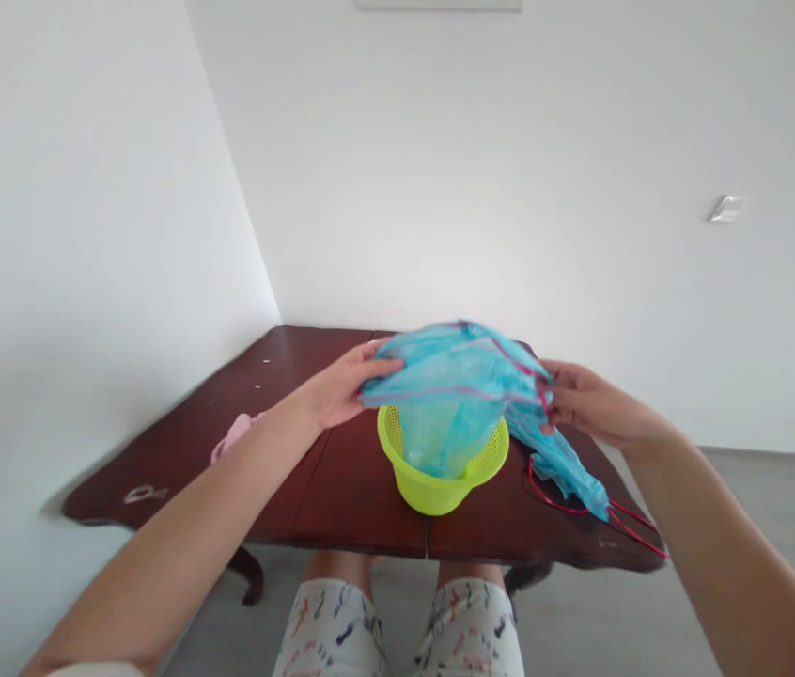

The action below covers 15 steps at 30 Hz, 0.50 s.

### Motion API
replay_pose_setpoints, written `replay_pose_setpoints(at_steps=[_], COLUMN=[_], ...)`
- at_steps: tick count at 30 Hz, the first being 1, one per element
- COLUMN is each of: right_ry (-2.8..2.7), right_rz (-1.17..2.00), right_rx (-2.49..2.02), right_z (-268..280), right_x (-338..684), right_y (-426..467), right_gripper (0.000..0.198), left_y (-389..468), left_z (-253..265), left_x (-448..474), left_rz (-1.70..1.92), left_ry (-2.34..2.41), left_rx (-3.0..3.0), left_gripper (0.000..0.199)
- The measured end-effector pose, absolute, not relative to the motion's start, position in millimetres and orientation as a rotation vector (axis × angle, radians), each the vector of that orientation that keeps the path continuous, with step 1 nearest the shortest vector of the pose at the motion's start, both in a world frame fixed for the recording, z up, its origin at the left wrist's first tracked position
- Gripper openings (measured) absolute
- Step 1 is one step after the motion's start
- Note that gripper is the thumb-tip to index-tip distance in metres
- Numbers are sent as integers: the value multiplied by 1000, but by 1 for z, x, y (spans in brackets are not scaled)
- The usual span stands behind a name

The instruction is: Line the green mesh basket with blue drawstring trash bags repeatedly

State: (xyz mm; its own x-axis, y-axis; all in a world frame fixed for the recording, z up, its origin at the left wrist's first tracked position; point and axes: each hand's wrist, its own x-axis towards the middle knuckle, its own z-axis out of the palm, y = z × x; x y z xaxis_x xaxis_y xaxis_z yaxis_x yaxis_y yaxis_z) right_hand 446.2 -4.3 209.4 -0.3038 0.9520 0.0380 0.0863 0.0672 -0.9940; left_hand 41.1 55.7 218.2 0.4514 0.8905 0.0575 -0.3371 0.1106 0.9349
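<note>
A thin blue plastic bag (450, 376) with a pink-red drawstring edge is stretched between my two hands. My left hand (348, 381) pinches its left rim, thumb on top. At the other side, my right hand (577, 400) grips the rim near the red string. The bag's lower part hangs down inside a yellow-green perforated plastic basket (432, 494), which stands upright on the table. Both hands are above and to the sides of the basket, apart from it. A second crumpled blue bag (567, 465) lies right of the basket, its red drawstring trailing to the table edge.
The dark reddish-brown table (355, 508) has a wavy edge and backs onto a white wall. A pink item (234, 432) lies behind my left forearm, partly hidden. A small white object (145, 494) sits near the left front corner. My knees are below the front edge.
</note>
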Motion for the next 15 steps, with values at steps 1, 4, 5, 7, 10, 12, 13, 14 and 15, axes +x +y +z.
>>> replay_pose_setpoints(at_steps=[1,4,5,7,10,12,13,14,15], right_ry=[-1609,-1712,-1734,-1818,-1989,-2021,-2011,-1985,-1944], right_rz=[1372,1386,1390,1404,1312,1147,1082,1043,1015], right_rx=[-1147,-1237,-1237,-1231,-1300,-1404,-1438,-1458,-1462], right_z=[199,171,163,148,122,101,91,82,75], right_x=[448,459,462,463,447,432,426,421,417], right_y=[-9,-28,-36,-57,-95,-118,-126,-131,-131], right_gripper=[54,57,57,55,47,39,38,38,40], left_y=[46,21,12,-9,-49,-72,-80,-83,-81], left_z=[208,179,170,151,124,109,104,102,101], left_x=[41,31,27,21,16,14,12,11,10], left_rz=[926,839,846,889,924,849,796,744,715], left_ry=[699,914,973,1070,1133,1094,1064,1034,1016], left_rx=[1129,1138,1128,1119,1245,1426,1499,1544,1563], left_gripper=[54,64,64,66,62,55,54,56,58])
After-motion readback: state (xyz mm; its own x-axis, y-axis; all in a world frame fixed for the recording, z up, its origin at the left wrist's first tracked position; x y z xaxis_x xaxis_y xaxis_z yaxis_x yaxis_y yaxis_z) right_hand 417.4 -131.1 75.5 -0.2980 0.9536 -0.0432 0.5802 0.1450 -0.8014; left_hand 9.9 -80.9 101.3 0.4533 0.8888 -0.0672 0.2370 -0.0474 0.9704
